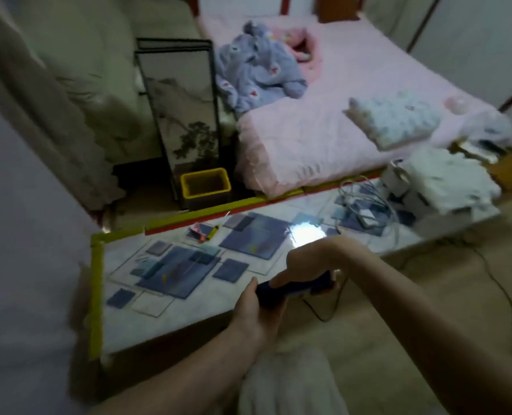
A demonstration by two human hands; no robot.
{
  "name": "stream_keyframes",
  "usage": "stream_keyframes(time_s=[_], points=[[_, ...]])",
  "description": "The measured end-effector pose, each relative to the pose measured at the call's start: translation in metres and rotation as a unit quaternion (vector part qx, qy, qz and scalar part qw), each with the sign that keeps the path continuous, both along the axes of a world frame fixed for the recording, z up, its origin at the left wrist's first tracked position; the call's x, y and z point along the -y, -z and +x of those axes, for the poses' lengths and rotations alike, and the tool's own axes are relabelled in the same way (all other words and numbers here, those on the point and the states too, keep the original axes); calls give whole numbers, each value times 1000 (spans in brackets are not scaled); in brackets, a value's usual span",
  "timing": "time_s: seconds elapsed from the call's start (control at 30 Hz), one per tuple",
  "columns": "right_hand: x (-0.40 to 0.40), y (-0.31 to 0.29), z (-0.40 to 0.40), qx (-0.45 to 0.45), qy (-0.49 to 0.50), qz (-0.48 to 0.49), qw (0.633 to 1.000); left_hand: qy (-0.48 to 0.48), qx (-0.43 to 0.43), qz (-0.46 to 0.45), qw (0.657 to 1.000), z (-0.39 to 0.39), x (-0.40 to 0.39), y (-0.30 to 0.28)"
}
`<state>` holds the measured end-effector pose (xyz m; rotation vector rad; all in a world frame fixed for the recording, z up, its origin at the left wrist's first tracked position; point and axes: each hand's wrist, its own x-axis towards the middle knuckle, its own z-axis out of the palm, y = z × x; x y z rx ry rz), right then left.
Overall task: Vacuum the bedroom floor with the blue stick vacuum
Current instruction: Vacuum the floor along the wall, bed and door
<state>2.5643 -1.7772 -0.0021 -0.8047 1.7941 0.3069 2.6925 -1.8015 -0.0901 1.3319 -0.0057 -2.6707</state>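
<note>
A dark blue part of the stick vacuum (pixel 281 292) shows between my two hands, over the near edge of a low table; most of it is hidden and blurred. My left hand (pixel 253 313) grips its near end from below, thumb up along the side. My right hand (pixel 308 265) comes down on it from above, fingers curled over the top. The tan floor (pixel 398 310) stretches to the right of the table.
The low table (pixel 189 307) with blue square patterns and a yellow taped edge stands in front of me, with cables (pixel 365 202) and folded white cloth (pixel 446 178) at its right end. Behind it lie a pink bed (pixel 323 139), a yellow bin (pixel 205 185) and a black-framed screen (pixel 183 115). A black cord (pixel 500 289) trails on the floor.
</note>
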Motion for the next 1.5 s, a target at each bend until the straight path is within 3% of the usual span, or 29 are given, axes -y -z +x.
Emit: stream_keyframes(time_s=[0.17,0.33,0.53,0.8,1.03,1.13,1.3,1.37,1.5], points=[[-57,-6,37,-7,192,-7,981,180,24,-56,982,9,-18,-15],[-108,-7,75,13,316,-59,947,354,53,-158,920,18,-42,-15],[-147,-8,115,2,410,-94,907,457,86,-251,849,25,-68,-11],[-149,2,202,13,661,-98,744,624,9,-280,730,64,-63,-19],[-101,0,303,-24,776,-108,621,741,4,-279,611,120,-34,-12],[-84,1,331,-33,809,-111,576,764,1,-287,578,140,-25,-15],[-59,16,367,-31,831,-133,539,777,-4,-298,554,171,-4,-8],[-55,20,379,-34,832,-137,537,770,0,-271,578,181,4,-1],[-62,20,394,-35,822,-139,550,722,21,-179,668,196,6,2]])
